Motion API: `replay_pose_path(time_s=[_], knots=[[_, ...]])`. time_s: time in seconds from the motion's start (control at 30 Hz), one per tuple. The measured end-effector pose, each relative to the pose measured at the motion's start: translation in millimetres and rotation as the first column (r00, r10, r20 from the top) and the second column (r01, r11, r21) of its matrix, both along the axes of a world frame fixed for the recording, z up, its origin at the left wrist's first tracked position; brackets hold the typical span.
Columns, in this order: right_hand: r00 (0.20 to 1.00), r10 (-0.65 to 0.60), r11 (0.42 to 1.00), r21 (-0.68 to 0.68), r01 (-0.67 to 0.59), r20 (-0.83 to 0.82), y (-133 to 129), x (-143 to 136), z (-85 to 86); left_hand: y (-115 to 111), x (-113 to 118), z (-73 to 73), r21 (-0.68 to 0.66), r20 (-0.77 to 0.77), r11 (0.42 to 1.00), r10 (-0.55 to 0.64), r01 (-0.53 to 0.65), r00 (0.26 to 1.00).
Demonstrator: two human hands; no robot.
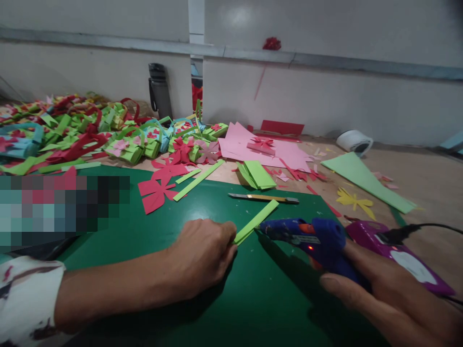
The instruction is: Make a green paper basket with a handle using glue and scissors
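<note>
My left hand (pixel 206 253) is closed in a pinch on the near end of a light green paper strip (pixel 257 220), which slants up to the right above the green mat (pixel 144 299). My right hand (pixel 383 289) is wrapped round the handle of a blue hot glue gun (pixel 307 236) with a small red light glowing on its side. The gun's nozzle meets or almost meets the lower edge of the strip; I cannot tell if it touches. Just beyond the strip lies a yellow utility knife (pixel 264 198). Folded green paper (pixel 256 174) sits behind the knife.
Red paper flowers (pixel 157 192) and another green strip (pixel 198 180) lie on the mat. Small paper bags (pixel 126 149) are heaped at the back left beside a dark bottle (pixel 159 91). A purple power strip (pixel 401 260) with a black cable is at right. Pink sheets (pixel 231 144) lie behind.
</note>
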State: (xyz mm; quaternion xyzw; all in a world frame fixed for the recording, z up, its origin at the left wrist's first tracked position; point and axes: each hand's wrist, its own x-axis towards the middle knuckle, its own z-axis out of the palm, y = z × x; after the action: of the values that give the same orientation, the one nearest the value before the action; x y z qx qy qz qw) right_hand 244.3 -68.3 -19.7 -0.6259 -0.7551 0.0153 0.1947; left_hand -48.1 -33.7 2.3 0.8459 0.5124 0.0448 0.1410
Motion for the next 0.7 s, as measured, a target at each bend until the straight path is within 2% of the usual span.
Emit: replay_pose_path(time_s=[0.33, 0.57, 0.7], knots=[[0.997, -0.053, 0.996, -0.063, 0.057, 0.058, -2, -6, 1.4, 0, 0, -4.0, -0.012, 0.022, 1.0, 0.01, -0.01, 1.0], [0.996, 0.083, 0.997, 0.001, -0.083, -0.022, 6, -25, 12.8, 0, 0, -2.4, -0.021, 0.026, 1.0, -0.003, 0.004, 1.0], [0.992, 0.094, 0.995, 0.03, -0.091, -0.082, 3, -27, 12.5, 0, 0, -3.3, -0.019, 0.027, 1.0, 0.008, -0.008, 1.0]])
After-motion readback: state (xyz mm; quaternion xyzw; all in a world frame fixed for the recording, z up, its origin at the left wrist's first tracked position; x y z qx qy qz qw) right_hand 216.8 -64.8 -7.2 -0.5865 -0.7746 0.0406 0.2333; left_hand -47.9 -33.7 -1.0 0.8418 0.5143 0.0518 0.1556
